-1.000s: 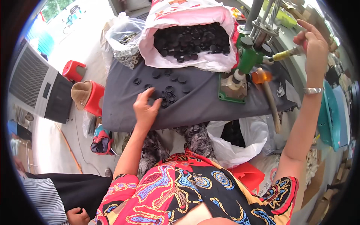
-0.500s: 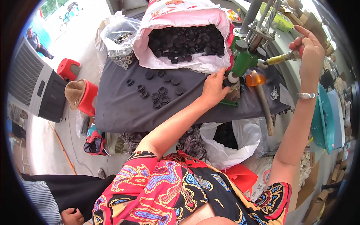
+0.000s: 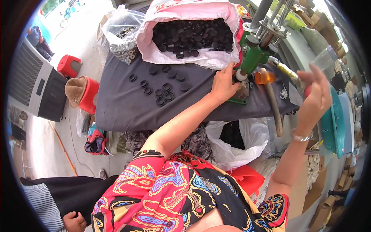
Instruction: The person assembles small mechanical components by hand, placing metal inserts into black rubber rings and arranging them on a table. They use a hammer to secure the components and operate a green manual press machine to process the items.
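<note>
My left hand is at the foot of a green hand press, beside its white tip. Thumb and forefinger close around something dark there, mostly hidden. My right hand, partly smeared by motion, is on the press's lever, gripping its red ball knob. Several loose black round caps lie on the grey cloth left of my left hand. A pink-lined white sack full of similar black pieces lies open behind them.
A wooden-handled hammer with an orange head lies right of the press. A clear bag of metal rings sits back left. Below the table edge is an open white sack. Red stools stand left; another person's hand shows lower left.
My right hand has come down and nearer with the lever, which now slopes lower. My left hand stays at the press's foot. The whole view has shifted slightly.
</note>
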Motion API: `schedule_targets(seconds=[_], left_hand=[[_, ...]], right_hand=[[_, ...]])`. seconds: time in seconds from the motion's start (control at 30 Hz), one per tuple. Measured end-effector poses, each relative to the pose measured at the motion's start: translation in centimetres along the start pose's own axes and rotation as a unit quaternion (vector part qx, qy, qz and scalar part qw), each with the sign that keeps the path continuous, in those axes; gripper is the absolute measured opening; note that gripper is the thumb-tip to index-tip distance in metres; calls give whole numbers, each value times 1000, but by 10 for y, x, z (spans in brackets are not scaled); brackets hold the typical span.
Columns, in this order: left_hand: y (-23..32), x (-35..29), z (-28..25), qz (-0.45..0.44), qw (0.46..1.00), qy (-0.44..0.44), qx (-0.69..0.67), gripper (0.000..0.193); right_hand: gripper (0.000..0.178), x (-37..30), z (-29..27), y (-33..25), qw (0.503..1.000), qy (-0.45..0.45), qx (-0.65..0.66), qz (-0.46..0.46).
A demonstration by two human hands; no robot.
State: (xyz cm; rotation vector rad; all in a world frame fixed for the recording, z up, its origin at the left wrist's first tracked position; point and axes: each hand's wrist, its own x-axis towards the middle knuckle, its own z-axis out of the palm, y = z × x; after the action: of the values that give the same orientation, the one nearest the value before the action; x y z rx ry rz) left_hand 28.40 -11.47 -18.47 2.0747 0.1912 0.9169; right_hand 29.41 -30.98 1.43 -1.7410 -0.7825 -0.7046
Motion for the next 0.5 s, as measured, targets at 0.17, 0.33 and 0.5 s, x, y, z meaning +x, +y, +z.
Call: schedule_targets(seconds=[0.17, 0.33, 0.5], left_hand=[[6, -18, -34, 48, 998, 20, 29, 73], [9, -42, -90, 102, 994, 46, -3, 49], [-39, -63, -195, 55, 976, 159, 139, 30]], right_hand=[[38, -103, 9, 51, 993, -5, -62, -104], [40, -119, 7, 58, 997, -11, -60, -47], [39, -83, 0, 34, 999, -16, -7, -46]])
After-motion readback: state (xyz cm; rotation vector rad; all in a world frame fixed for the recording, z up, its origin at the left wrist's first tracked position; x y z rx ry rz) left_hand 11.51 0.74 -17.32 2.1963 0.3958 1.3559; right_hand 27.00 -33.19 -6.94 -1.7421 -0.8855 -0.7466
